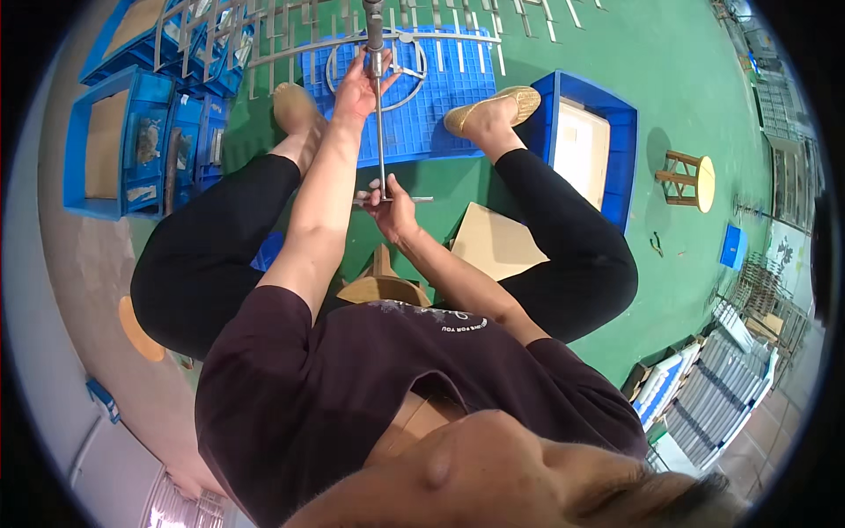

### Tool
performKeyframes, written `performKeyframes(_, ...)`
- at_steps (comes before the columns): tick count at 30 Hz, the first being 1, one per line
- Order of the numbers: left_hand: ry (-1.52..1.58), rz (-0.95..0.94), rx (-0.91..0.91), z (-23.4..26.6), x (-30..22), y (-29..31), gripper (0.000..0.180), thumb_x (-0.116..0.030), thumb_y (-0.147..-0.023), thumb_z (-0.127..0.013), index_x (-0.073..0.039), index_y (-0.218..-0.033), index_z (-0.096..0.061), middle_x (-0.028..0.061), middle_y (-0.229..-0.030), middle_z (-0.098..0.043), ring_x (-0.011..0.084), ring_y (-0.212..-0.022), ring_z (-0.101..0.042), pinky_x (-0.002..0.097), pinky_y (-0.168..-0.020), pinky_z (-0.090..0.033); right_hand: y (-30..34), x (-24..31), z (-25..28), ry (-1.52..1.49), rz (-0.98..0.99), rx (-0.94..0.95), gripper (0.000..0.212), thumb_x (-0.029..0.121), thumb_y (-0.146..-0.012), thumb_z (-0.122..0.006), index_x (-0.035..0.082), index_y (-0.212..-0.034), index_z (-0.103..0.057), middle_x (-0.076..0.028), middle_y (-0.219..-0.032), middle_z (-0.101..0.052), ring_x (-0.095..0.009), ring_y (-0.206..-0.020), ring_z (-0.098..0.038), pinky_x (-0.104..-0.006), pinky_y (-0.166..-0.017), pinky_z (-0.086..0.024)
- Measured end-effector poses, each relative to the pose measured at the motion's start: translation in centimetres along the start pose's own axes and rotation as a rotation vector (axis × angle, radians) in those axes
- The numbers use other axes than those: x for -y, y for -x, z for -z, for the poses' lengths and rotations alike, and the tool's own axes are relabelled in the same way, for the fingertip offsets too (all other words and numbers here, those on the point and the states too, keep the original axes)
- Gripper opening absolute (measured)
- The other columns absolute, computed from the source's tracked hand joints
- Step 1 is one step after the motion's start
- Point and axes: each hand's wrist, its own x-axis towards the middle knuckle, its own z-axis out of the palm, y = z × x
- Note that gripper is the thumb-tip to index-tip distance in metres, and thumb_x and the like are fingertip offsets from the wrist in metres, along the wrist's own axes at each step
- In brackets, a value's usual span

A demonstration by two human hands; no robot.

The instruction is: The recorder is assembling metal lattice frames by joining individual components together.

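Observation:
My left hand (356, 95) is up at a grey metal cylinder (375, 40) near the top, thumb on one side and fingers around the other. From that cylinder a long thin metal rod (380, 132) runs toward me. At the rod's near end my right hand (396, 213) has its fingers closed on a short flat metal bar (421, 200). The rod's tip meets the bar at my fingers; the exact contact is too small to tell. A metal ring (331, 77) lies beyond my left hand, over a blue plastic crate (440, 132).
Blue bins (79, 145) stand at left, another blue bin (620, 167) by my right foot. Flat metal strips (299, 40) spread at the far side. Cardboard (497, 239) lies near my right leg. Farther right are a wooden stool (704, 183) and pliers (656, 245).

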Motion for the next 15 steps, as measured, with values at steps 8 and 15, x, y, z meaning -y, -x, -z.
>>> performKeyframes(8, 0.004, -0.006, -0.003, -0.3, 0.21, 0.28, 0.027, -0.021, -0.089, -0.049, -0.016, -0.116, -0.05, 0.0186, -0.118, -0.051, 0.0281, -0.116, -0.045, 0.0555, -0.095, -0.036, -0.92, -0.78, 0.31, -0.201, -0.005, -0.023, 0.037, 0.03, -0.093, -0.036, 0.003, -0.074, -0.051, -0.002, -0.045, -0.035, -0.019, -0.051, -0.047, -0.0315, -0.071, -0.044)
performKeyframes(15, 0.044, 0.005, 0.033, -0.07, 0.13, 0.04, 0.027, -0.022, -0.089, -0.05, -0.016, -0.115, -0.051, 0.0172, -0.118, -0.051, 0.0277, -0.115, -0.046, 0.0551, -0.095, -0.037, -0.95, -0.33, -0.23, -0.234, -0.015, -0.025, 0.035, 0.028, -0.092, -0.036, 0.003, -0.072, -0.05, -0.001, -0.044, -0.031, -0.017, -0.046, -0.038, -0.0334, -0.073, -0.043)
